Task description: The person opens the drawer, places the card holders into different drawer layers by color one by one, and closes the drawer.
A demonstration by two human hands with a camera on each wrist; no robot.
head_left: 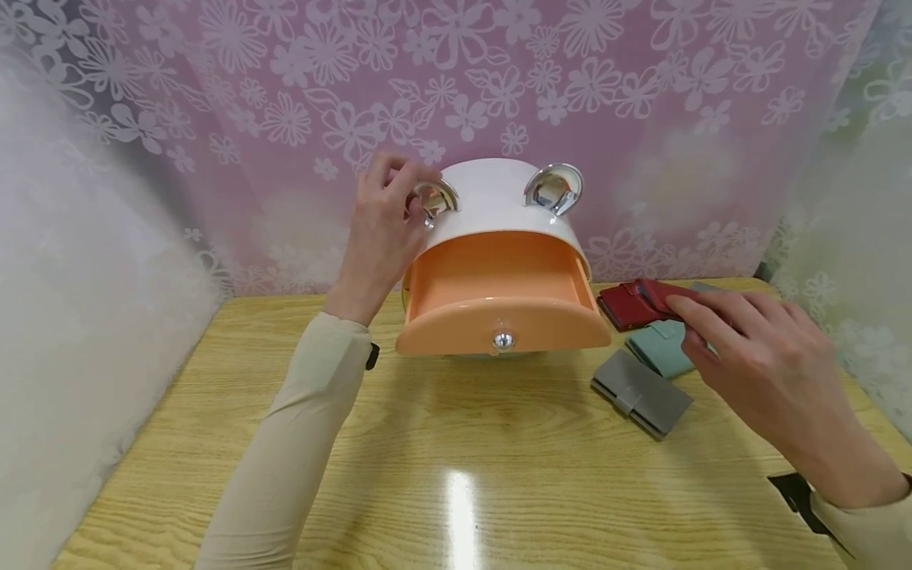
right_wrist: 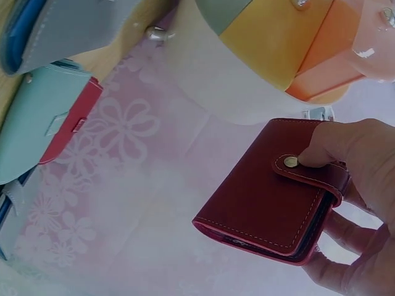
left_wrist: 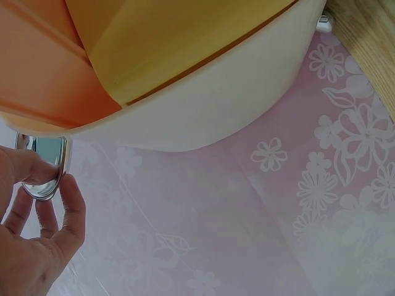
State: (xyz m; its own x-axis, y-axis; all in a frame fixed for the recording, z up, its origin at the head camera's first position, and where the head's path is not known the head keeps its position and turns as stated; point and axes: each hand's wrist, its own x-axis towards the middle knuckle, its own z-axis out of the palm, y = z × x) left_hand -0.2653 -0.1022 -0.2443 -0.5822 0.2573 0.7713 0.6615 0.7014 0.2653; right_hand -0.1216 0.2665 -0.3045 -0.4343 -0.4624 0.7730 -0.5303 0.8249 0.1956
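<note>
A white drawer cabinet (head_left: 492,186) with two shiny ear-shaped handles stands at the back of the table, its orange top drawer (head_left: 502,324) pulled out. My left hand (head_left: 385,222) pinches the left chrome ear (left_wrist: 44,165) between thumb and fingers. Right of the drawer, my right hand (head_left: 773,360) holds a red wallet (right_wrist: 265,185) above the other wallets, thumb next to its snap strap. Below it lie another red wallet (head_left: 621,307), a mint-green wallet (head_left: 659,348) and a grey wallet (head_left: 641,393). The drawer's visible inside holds nothing.
Under the orange drawer, a yellow drawer (right_wrist: 274,40) and a green one (right_wrist: 223,12) are closed. The right chrome ear (head_left: 554,190) sticks up from the cabinet. A flowered pink cloth (head_left: 463,87) hangs behind the wooden table (head_left: 399,475).
</note>
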